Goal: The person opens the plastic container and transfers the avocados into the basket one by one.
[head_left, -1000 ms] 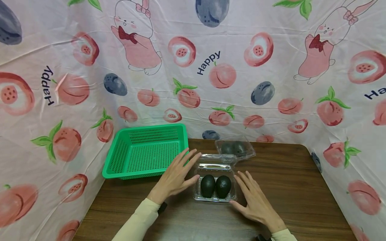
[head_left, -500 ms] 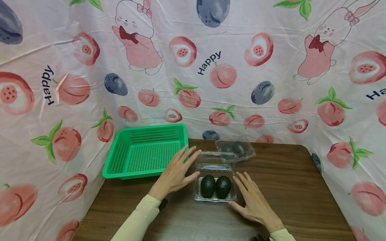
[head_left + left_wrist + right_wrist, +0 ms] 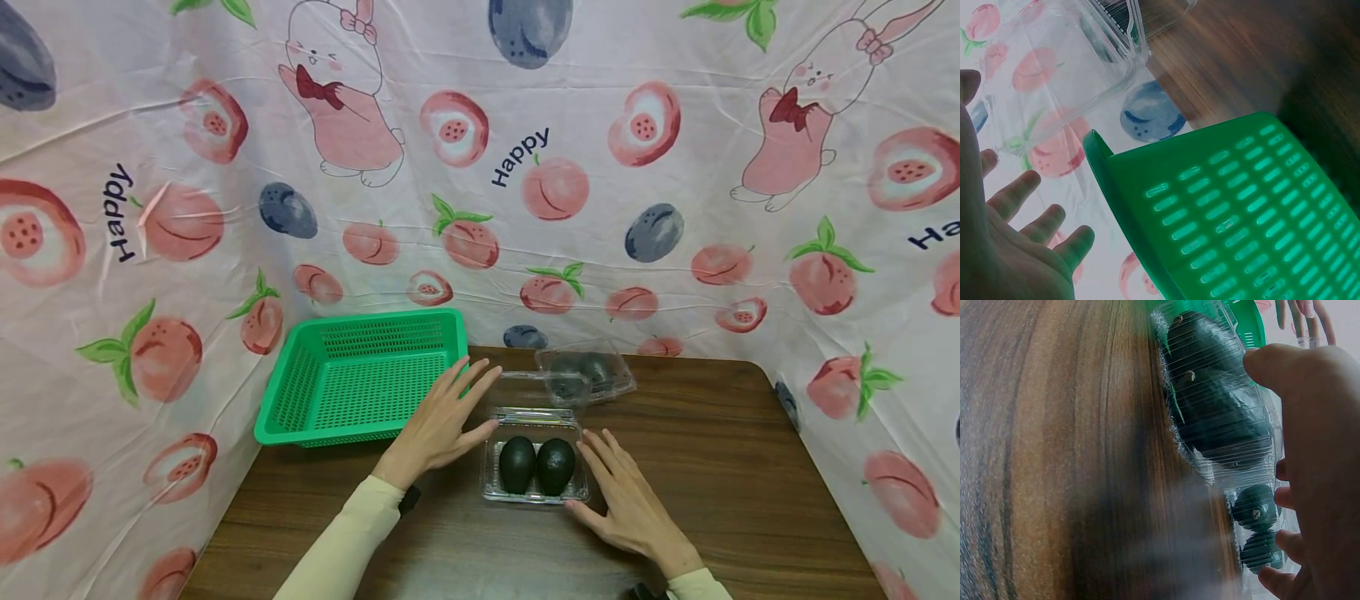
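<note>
In the head view a clear plastic clamshell box (image 3: pixel 535 498), its lid (image 3: pixel 536 392) tipped up at the back, holds two dark green avocados (image 3: pixel 517 465) (image 3: pixel 556 467). At the box's left side is my left hand (image 3: pixel 437 433), fingers spread, thumb tip close to the box edge. My right hand (image 3: pixel 633 504) is by the right side with fingers extended and thumb near the front corner. Whether either hand touches the plastic cannot be told. The right wrist view shows the avocados (image 3: pixel 1219 419) through the ribbed box wall, beside the right thumb (image 3: pixel 1266 365).
A green perforated basket (image 3: pixel 362 433) stands at the back left, near the left fingertips. Behind the open box lies another clear box (image 3: pixel 622 379) with two avocados inside. The wooden table (image 3: pixel 720 450) ends at a peach-printed cloth (image 3: pixel 585 242).
The far edge of the box lid has shifted upward in the head view. Both hands have moved only slightly, and the avocados stay in place.
</note>
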Action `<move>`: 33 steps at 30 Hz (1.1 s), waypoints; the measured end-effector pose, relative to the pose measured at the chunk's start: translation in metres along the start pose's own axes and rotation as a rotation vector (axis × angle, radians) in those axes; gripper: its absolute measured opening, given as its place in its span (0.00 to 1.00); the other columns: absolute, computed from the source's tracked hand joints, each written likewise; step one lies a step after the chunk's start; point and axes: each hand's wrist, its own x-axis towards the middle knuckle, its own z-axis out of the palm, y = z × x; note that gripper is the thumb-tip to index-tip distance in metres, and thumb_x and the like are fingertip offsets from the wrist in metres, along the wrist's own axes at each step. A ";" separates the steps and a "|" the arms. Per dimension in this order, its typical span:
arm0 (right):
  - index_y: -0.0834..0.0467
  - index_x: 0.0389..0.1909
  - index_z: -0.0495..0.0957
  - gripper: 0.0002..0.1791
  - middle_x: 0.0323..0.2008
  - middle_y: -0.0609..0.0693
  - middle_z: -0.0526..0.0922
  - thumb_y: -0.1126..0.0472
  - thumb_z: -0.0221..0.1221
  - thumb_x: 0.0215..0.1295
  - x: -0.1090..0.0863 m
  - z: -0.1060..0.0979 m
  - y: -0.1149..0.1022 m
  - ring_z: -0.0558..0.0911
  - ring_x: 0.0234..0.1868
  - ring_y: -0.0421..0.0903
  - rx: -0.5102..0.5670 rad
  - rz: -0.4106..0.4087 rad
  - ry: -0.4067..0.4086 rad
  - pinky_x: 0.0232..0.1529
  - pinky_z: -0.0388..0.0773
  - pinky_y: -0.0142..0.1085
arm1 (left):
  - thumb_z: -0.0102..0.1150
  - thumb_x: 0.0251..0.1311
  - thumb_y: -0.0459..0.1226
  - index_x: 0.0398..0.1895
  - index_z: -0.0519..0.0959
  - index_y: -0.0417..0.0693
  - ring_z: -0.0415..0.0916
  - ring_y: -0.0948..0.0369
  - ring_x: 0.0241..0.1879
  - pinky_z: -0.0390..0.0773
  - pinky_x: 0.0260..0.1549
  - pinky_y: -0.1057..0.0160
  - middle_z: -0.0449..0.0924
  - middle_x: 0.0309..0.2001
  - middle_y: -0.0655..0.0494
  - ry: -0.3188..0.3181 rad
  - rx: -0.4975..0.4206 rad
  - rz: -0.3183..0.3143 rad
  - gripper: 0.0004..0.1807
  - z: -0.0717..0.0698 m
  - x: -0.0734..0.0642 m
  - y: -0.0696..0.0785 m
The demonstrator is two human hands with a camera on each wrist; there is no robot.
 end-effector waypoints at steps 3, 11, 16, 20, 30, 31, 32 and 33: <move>0.64 0.80 0.75 0.50 0.82 0.63 0.75 0.38 0.77 0.66 0.000 0.000 0.000 0.73 0.80 0.74 -0.006 -0.005 -0.002 0.73 0.77 0.70 | 0.66 0.80 0.57 0.93 0.58 0.59 0.57 0.39 0.90 0.66 0.85 0.30 0.64 0.89 0.46 -0.008 -0.003 -0.006 0.47 0.000 0.002 -0.001; 0.64 0.80 0.76 0.49 0.82 0.61 0.76 0.38 0.77 0.67 0.002 -0.001 0.000 0.75 0.80 0.72 -0.019 -0.014 0.019 0.72 0.78 0.69 | 0.65 0.80 0.59 0.93 0.58 0.59 0.57 0.39 0.91 0.65 0.86 0.31 0.65 0.89 0.46 -0.018 -0.009 -0.023 0.46 0.001 0.012 -0.002; 0.64 0.80 0.76 0.50 0.82 0.60 0.75 0.39 0.78 0.65 0.002 -0.001 -0.001 0.74 0.80 0.71 -0.026 -0.006 0.007 0.73 0.76 0.67 | 0.66 0.79 0.58 0.93 0.59 0.56 0.58 0.39 0.90 0.64 0.86 0.31 0.66 0.88 0.47 -0.023 -0.014 -0.028 0.47 0.003 0.018 -0.004; 0.65 0.80 0.75 0.51 0.83 0.62 0.75 0.40 0.78 0.65 0.002 -0.001 0.000 0.73 0.81 0.72 -0.010 0.002 -0.005 0.74 0.77 0.68 | 0.65 0.79 0.59 0.93 0.59 0.53 0.56 0.41 0.91 0.62 0.87 0.33 0.66 0.88 0.47 -0.035 -0.009 -0.028 0.47 0.003 0.022 -0.004; 0.63 0.82 0.73 0.51 0.85 0.59 0.72 0.40 0.77 0.66 -0.001 -0.001 -0.002 0.72 0.83 0.71 0.000 0.042 -0.039 0.76 0.75 0.69 | 0.61 0.82 0.60 0.93 0.57 0.52 0.56 0.42 0.91 0.62 0.88 0.34 0.66 0.89 0.50 -0.060 -0.012 -0.017 0.47 0.002 0.031 -0.008; 0.63 0.82 0.73 0.51 0.85 0.59 0.72 0.40 0.77 0.66 -0.001 -0.001 -0.002 0.72 0.83 0.71 0.000 0.043 -0.039 0.76 0.75 0.69 | 0.60 0.82 0.60 0.94 0.57 0.53 0.56 0.42 0.91 0.62 0.88 0.34 0.66 0.89 0.50 -0.064 -0.012 -0.018 0.47 0.002 0.032 -0.009; 0.63 0.83 0.73 0.51 0.85 0.59 0.72 0.39 0.77 0.66 -0.001 -0.001 -0.002 0.71 0.83 0.71 -0.001 0.045 -0.040 0.76 0.75 0.69 | 0.60 0.83 0.60 0.94 0.56 0.53 0.56 0.42 0.91 0.62 0.88 0.33 0.66 0.89 0.50 -0.070 -0.013 -0.020 0.47 0.002 0.033 -0.009; 0.63 0.83 0.72 0.52 0.85 0.59 0.72 0.39 0.77 0.66 -0.001 -0.001 -0.002 0.71 0.83 0.71 0.000 0.047 -0.040 0.76 0.75 0.69 | 0.59 0.83 0.60 0.94 0.55 0.54 0.56 0.42 0.91 0.62 0.88 0.34 0.66 0.89 0.50 -0.078 -0.011 -0.024 0.47 0.003 0.033 -0.009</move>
